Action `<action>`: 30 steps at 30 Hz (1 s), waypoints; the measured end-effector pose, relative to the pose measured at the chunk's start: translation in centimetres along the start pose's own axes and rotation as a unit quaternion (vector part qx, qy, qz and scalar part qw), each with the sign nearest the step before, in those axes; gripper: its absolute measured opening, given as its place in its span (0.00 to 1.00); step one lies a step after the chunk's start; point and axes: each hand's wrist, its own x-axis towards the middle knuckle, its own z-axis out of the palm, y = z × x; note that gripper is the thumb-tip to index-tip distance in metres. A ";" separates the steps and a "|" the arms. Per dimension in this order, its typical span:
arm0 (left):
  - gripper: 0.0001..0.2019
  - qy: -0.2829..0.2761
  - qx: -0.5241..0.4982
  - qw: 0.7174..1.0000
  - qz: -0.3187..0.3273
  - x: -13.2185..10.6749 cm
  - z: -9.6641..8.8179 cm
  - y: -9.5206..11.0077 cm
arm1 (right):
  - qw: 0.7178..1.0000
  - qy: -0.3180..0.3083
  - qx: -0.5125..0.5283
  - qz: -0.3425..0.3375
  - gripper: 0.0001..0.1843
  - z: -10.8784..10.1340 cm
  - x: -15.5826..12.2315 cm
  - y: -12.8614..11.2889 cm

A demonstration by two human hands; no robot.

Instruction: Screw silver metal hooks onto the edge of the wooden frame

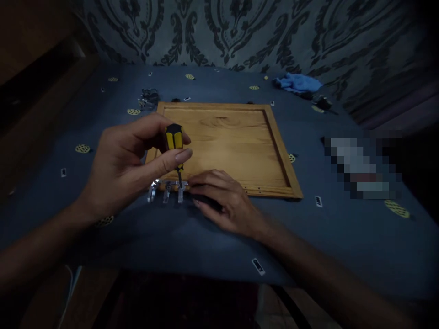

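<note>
Three shiny fittings (pixel 166 194) line the near edge of the framed wooden panel (pixel 216 106), toward its left corner, and the panel lies flat on the tabletop (pixel 219 246). Pinched between thumb and fingers, the yellow-and-black screwdriver (pixel 174 137) is gripped in the left hand (pixel 126 160), its shaft running down to the rightmost fitting. The right hand (pixel 233 201) is curled at that same edge, around a dark piece (pixel 209 202); in this dim light I can't fairly tell whether it grips the piece or just presses it.

To do this well, I'd keep the shaft in line with whatever it bears on, press before twisting, and turn in short strokes so the tip doesn't skate. The right fingertips sit close to the tip, so a slip could catch them; steadying from a little farther along would be safer.
</note>
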 end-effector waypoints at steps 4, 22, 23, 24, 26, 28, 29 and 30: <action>0.04 0.021 -0.026 0.999 -0.012 0.0 0.3 -0.1 | 0.998 -0.024 -0.044 -0.041 0.13 0.0 -0.5 0.4; 0.20 0.021 -0.029 0.999 0.015 -0.6 0.3 -0.3 | 0.985 -0.092 -0.124 -0.071 0.18 0.3 -0.2 0.2; 0.22 0.017 -0.025 0.999 0.016 -0.6 0.3 -0.3 | 0.986 -0.087 -0.123 -0.074 0.17 0.3 -0.2 0.2; 0.25 0.013 -0.020 0.999 0.022 -0.6 0.3 -0.3 | 0.986 -0.083 -0.123 -0.077 0.17 0.3 -0.2 0.2; 0.29 0.006 -0.013 0.999 0.051 -0.6 0.4 -0.5 | 0.986 -0.080 -0.124 -0.081 0.17 0.3 -0.2 0.2; 0.29 0.000 -0.005 0.995 0.097 -0.5 0.5 -1.0 | 0.986 -0.081 -0.126 -0.080 0.17 0.3 -0.2 0.2; 0.29 -0.001 0.001 0.993 0.118 -0.5 0.5 -1.3 | 0.985 -0.081 -0.127 -0.080 0.17 0.3 -0.2 0.2; 0.29 -0.002 0.007 0.991 0.131 -0.4 0.5 -1.6 | 0.985 -0.083 -0.128 -0.080 0.17 0.3 -0.2 0.2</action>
